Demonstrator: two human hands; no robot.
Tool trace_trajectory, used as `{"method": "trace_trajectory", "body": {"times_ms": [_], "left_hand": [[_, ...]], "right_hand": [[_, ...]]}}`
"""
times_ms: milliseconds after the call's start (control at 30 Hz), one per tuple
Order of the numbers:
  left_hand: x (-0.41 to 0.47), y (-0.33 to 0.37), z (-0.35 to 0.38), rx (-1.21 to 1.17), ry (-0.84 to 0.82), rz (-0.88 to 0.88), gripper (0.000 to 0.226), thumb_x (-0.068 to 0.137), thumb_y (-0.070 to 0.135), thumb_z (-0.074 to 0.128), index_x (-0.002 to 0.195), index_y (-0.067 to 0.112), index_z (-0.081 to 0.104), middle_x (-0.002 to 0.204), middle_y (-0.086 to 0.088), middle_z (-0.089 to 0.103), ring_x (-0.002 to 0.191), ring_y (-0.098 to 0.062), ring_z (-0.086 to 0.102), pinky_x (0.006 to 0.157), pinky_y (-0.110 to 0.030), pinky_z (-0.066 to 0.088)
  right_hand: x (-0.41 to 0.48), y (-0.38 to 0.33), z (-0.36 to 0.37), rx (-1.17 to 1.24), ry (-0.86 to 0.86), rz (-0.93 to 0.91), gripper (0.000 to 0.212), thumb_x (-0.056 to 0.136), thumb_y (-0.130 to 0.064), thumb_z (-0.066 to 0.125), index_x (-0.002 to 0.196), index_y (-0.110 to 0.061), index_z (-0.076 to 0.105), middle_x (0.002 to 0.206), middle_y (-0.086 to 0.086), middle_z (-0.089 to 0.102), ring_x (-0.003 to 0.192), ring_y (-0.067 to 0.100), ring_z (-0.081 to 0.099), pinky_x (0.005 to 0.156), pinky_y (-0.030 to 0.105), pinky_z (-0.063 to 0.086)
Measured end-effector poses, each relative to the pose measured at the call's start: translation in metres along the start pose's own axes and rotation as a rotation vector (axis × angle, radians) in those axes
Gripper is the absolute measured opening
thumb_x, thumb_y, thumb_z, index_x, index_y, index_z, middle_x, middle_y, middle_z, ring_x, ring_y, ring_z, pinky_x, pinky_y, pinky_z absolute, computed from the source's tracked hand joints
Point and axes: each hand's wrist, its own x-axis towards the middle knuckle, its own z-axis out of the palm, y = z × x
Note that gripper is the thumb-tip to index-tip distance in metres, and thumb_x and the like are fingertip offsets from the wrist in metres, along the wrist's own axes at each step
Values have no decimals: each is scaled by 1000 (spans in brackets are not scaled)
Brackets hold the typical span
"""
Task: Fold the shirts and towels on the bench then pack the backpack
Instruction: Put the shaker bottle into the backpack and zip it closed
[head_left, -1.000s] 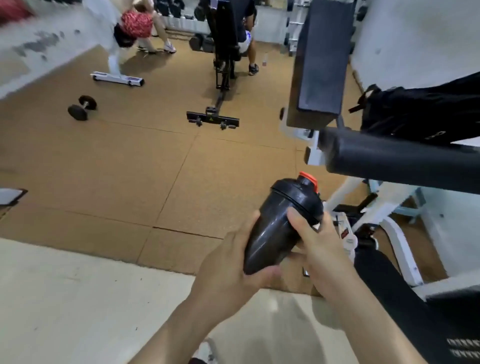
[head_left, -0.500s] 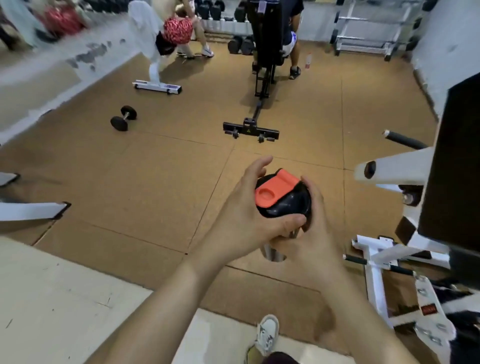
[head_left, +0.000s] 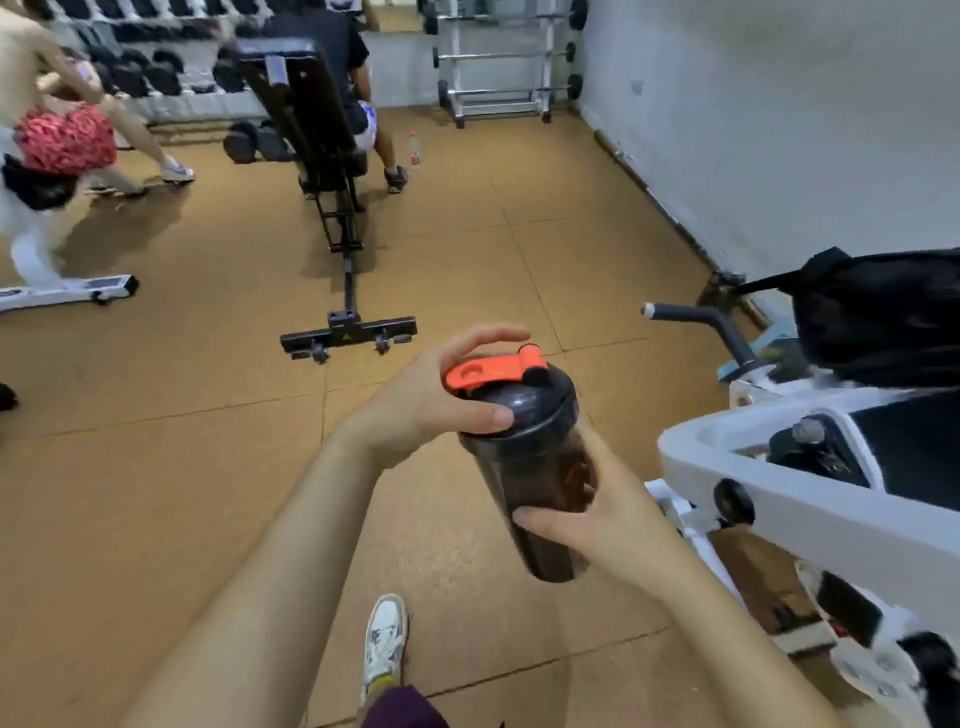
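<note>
I hold a dark, see-through shaker bottle (head_left: 540, 493) with a black lid and an orange flip cap (head_left: 491, 370) upright in front of me. My left hand (head_left: 431, 400) grips the lid from the left, thumb on its rim and fingers arched over the orange cap. My right hand (head_left: 602, 525) wraps round the lower body of the bottle. A black backpack (head_left: 878, 317) lies on the white machine at the right edge. No shirts or towels are in view.
A white exercise machine (head_left: 810, 499) with a black handle (head_left: 717, 325) stands close on the right. A black incline bench (head_left: 322, 156) with a seated person is ahead. Another person bends over at far left. Dumbbell racks line the back wall. My white shoe (head_left: 384, 639) is on the brown floor.
The bottle went from tilted to upright. My left hand shifted from the bottle's body to its lid, and my right hand slid down to its lower part. My view swung towards the back wall.
</note>
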Motion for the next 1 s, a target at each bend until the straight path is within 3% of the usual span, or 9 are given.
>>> {"method": "trace_trajectory", "body": {"times_ms": [133, 233, 367, 467, 567, 633, 733, 867, 1000], "left_hand": [[65, -29, -51, -281, 201, -68, 60, 81, 44, 72, 135, 36, 47, 124, 6, 64, 111, -15, 63, 74, -25, 56], [83, -41, -73, -261, 144, -134, 58, 78, 72, 57, 130, 50, 46, 115, 28, 64, 102, 10, 61, 66, -12, 53], [111, -36, -111, -181, 30, -132, 74, 66, 74, 69, 122, 74, 20, 110, 46, 55, 101, 25, 51, 71, -4, 46], [148, -28, -132, -159, -17, -57, 86, 65, 60, 79, 133, 57, 27, 112, 38, 58, 107, 16, 54, 76, -5, 47], [203, -16, -154, -173, -53, -27, 77, 65, 51, 78, 132, 45, 39, 115, 20, 65, 108, -1, 61, 88, -27, 53], [253, -11, -165, -177, -115, -45, 77, 65, 51, 77, 132, 40, 42, 116, 12, 66, 109, -10, 63, 93, -39, 52], [330, -6, -171, -195, -168, -97, 82, 62, 53, 76, 134, 30, 42, 122, -3, 64, 109, -21, 65, 95, -50, 51], [432, 2, -170, -225, -271, -164, 80, 67, 55, 74, 134, 24, 44, 123, -10, 64, 109, -28, 65, 92, -49, 53], [520, 12, -161, -212, -405, -225, 65, 69, 63, 73, 122, 29, 58, 118, -9, 68, 106, -28, 67, 85, -41, 55]], "right_hand": [[80, -27, 20, -162, 402, 70, 69, 48, -71, 75, 103, -69, 33, 101, -41, 55, 91, -21, 51, 68, 11, 39], [129, -53, 36, -212, 561, 111, 69, 48, -74, 73, 103, -67, 32, 99, -36, 55, 89, -16, 52, 68, 13, 40], [190, -78, 39, -140, 669, 175, 64, 57, -73, 72, 108, -50, 40, 99, -23, 60, 91, -5, 58, 69, 20, 48], [220, -93, 24, -204, 591, 160, 71, 61, -59, 79, 118, -47, 39, 111, -19, 54, 101, 0, 55, 80, 26, 51], [244, -101, -8, -159, 448, 138, 74, 65, -52, 78, 124, -62, 34, 116, -24, 49, 107, -2, 53, 83, 23, 50], [266, -94, -40, -41, 492, 121, 66, 75, -47, 77, 124, -65, 38, 118, -24, 54, 109, -6, 55, 82, 18, 51], [305, -71, -92, 215, 625, 120, 53, 75, -55, 66, 126, -46, 55, 114, -11, 66, 107, 1, 62, 90, 29, 54], [361, -43, -159, 409, 686, 173, 63, 68, -77, 61, 123, -46, 58, 111, -12, 69, 107, 6, 65, 87, 35, 53], [400, -25, -215, 604, 729, 200, 59, 72, -76, 55, 121, -45, 61, 113, -6, 69, 108, 11, 66, 86, 38, 52]]}}
